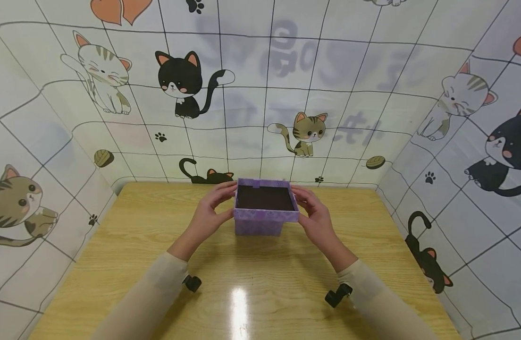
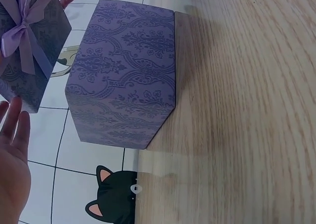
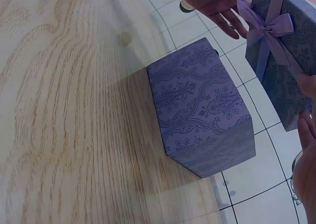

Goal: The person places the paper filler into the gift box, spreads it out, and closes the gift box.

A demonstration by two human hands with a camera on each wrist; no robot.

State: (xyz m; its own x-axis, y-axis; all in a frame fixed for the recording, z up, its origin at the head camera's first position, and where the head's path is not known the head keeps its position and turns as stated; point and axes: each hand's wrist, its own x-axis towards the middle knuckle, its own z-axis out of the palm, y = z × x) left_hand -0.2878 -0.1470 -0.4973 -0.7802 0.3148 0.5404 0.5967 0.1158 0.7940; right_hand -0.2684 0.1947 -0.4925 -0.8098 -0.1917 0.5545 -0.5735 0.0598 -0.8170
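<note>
A purple gift-box lid (image 1: 266,215) is held level between both hands in the head view, its dark inside facing up. Its outer face, with a lilac ribbon bow (image 2: 23,29), shows in both wrist views. The left hand (image 1: 209,210) holds the lid's left side, thumb near the front corner. On the opposite side, the right hand (image 1: 315,215) grips it in the same way. Below stands the box base (image 3: 202,100), purple with a damask pattern, upright on the table. In the head view the lid overlaps the base (image 1: 258,228) and hides its opening.
The light wooden table (image 1: 252,269) carries the box near its back edge. A white wall covering (image 1: 247,108) with cartoon cats and grid lines rises behind and on both sides. Each sleeve cuff bears a small black wrist camera (image 1: 339,295).
</note>
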